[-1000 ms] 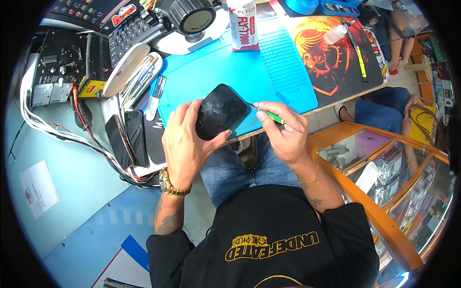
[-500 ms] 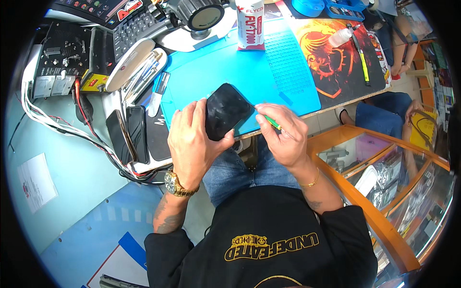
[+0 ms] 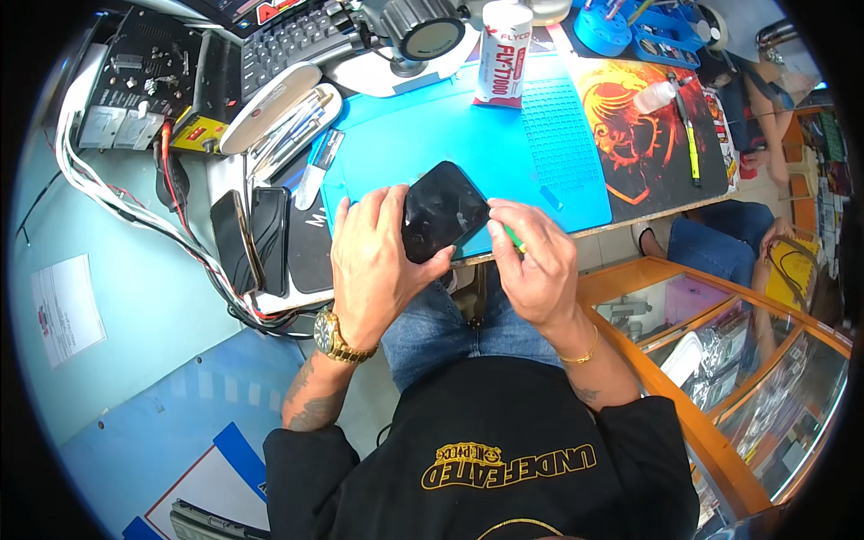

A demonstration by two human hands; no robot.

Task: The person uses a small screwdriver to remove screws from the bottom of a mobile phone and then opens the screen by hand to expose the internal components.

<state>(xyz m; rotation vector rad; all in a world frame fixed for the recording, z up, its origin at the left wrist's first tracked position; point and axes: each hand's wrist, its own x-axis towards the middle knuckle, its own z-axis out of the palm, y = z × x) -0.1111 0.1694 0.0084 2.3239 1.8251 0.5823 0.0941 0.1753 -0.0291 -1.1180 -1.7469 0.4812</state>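
Observation:
A black smartphone (image 3: 443, 211) lies tilted at the near edge of the blue work mat (image 3: 387, 135), dark glossy face up, with smudges on it. My left hand (image 3: 376, 256) grips its left side, thumb along the lower edge and fingers on the far side. Pinched in my right hand (image 3: 538, 263) is a slim green-handled tool (image 3: 515, 238). Its tip meets the phone's right edge, close to the right corner; the exact contact is too small to tell. My fingers hide most of the tool's handle.
A white-and-red glue tube (image 3: 501, 58) stands on the mat's far side, near a microscope stand (image 3: 423, 36). Left are an open case of tools (image 3: 288, 126) and two phones (image 3: 270, 238). A yellow pen-like tool (image 3: 691, 144) lies right, above a glass display case (image 3: 720, 351).
The view has shifted a little, so the desk things appear farther right. Both hands keep nearly the same hold; the tool's tip stays at the phone's right edge.

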